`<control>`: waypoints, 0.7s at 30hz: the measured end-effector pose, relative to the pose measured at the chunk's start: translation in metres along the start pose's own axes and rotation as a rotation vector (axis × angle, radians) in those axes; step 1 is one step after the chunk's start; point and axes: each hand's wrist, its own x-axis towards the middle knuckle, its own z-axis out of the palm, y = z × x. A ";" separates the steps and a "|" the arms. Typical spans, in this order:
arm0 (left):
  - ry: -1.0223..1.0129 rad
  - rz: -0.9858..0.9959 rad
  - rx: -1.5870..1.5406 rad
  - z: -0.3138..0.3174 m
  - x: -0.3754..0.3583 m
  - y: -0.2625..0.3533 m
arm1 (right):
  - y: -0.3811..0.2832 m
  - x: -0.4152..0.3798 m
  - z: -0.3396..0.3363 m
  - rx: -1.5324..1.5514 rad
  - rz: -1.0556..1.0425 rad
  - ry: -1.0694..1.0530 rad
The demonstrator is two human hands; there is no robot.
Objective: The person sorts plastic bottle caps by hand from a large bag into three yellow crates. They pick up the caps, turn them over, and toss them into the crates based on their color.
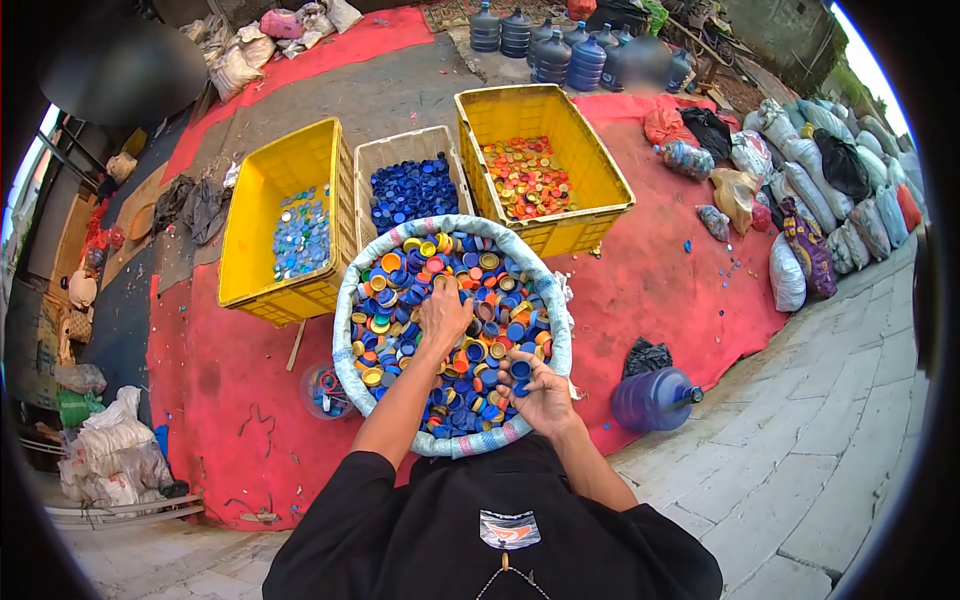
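Observation:
A round basket (348, 300) with a pale, cloth-wrapped rim stands before me, full of mixed plastic bottle caps (465, 385) in blue, orange, yellow and other colours. Into the middle of the heap reaches my left hand (445, 318), its fingers bent together among the caps; what they pinch, if anything, is hidden. Over the basket's near right side, my right hand (545, 400) is turned partly palm up and closed around blue bottle caps (520, 371).
Beyond the basket stand a yellow crate (247, 245) with light blue caps, a white crate (362, 165) with dark blue caps and another yellow crate (595, 175) with orange-red caps. A water jug (655, 400) lies at right. Filled sacks (810, 180) and several upright jugs (552, 58) stand farther off.

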 end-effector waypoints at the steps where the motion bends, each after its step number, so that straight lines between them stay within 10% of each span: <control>1: 0.027 0.023 -0.022 0.003 0.000 -0.003 | 0.003 -0.002 0.000 -0.013 -0.001 0.013; 5: -0.070 -0.220 -0.611 -0.003 -0.004 -0.004 | 0.004 -0.005 0.003 -0.027 0.011 0.042; 10: -0.344 -0.709 -2.077 -0.050 -0.039 -0.001 | 0.000 0.002 0.025 -0.128 0.020 0.038; 21: -0.083 -0.689 -2.315 -0.066 -0.111 -0.030 | 0.025 0.043 0.043 -0.179 0.105 -0.029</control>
